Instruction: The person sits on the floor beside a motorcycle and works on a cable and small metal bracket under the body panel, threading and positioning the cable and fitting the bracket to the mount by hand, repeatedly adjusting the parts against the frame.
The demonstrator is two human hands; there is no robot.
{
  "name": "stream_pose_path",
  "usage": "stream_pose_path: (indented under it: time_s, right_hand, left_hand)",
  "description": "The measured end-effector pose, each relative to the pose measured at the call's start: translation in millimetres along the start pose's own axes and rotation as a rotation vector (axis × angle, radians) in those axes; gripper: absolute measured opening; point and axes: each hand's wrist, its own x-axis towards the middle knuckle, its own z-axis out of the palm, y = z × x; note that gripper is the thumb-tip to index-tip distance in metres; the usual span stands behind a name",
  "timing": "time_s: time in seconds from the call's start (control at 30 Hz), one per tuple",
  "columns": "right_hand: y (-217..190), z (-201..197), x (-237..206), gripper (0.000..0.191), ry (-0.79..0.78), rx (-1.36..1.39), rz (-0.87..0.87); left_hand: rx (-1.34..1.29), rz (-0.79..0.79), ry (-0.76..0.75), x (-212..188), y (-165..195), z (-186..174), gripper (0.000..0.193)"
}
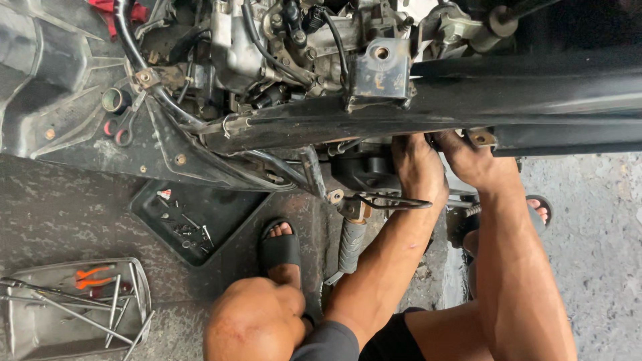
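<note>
A stripped motorcycle with its dark steel frame tube (374, 124) runs left to right across the upper frame, above both hands. The left hand (418, 167) and right hand (471, 160) reach up side by side under it right of centre, fingers hidden, so their grip cannot be told. Lower left on the concrete floor (60, 214) lie two trays: one black plastic tray (190, 220) of screws, one metal tray (73, 307) of tools.

Bare arms, no sleeves or gloves on either the left hand (418, 167) or right hand (471, 160). Dark shorts (361, 341), black slide sandals (281, 249), knees bare, a bit grimy overall.
</note>
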Motion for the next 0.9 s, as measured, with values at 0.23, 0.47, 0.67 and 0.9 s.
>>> stream_pose_path:
  time_s: [0.23,0.47,0.67,0.9]
  right_hand:
    - [7,23,-4,0.02,-0.004,-0.072,0.102]
    - [13,32,4,0.015,0.049,0.267,0.428]
    - [8,30,10,0.013,0.101,0.717,0.75]
    - [2,31,17,0.012,0.106,0.85,0.85]
  left_hand:
    - [0.004,0.084,0.025,4,-15,-4,0.031]
    - [-0.014,0.208,-0.007,7,-22,-7,0.022]
    - [-0.141,-0.049,0.014,1,-6,-4,0.015]
    - [-0.154,-0.121,-0.081,-1,14,-6,0.007]
